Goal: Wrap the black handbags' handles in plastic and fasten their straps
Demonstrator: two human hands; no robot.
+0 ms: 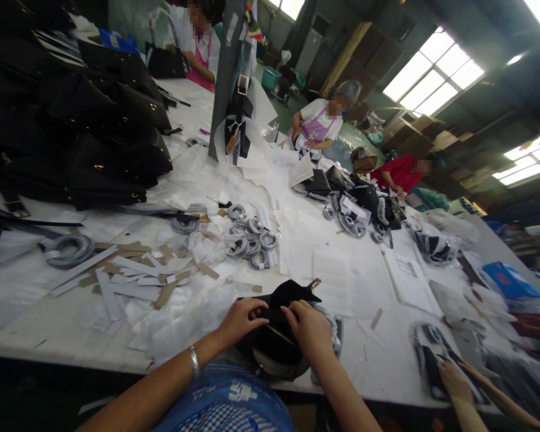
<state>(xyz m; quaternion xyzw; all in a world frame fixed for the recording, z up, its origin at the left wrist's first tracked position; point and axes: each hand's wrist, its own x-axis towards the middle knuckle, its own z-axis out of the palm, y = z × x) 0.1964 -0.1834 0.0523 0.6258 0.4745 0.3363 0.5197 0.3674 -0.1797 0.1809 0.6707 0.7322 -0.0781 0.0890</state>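
Note:
A black handbag [274, 357] stands at the table's near edge, right in front of my body, with a gold zip pull [315, 283] at its far end. My left hand [240, 321] pinches the bag's upper edge between thumb and fingers. On the other side of the opening, my right hand [309, 329] has its fingers closed on the black fabric. Crumpled clear plastic shows beside the bag, partly behind my right hand. The inside of the bag is too dark to make out.
Black bags [94, 132] are heaped at the left. Card strips [135, 279] and coiled grey straps [252, 240] lie ahead on the white table [297, 228]. A grey post [225, 78] rises beyond. At right, a co-worker's hands [456, 378] touch a plastic-wrapped item; other people work farther off.

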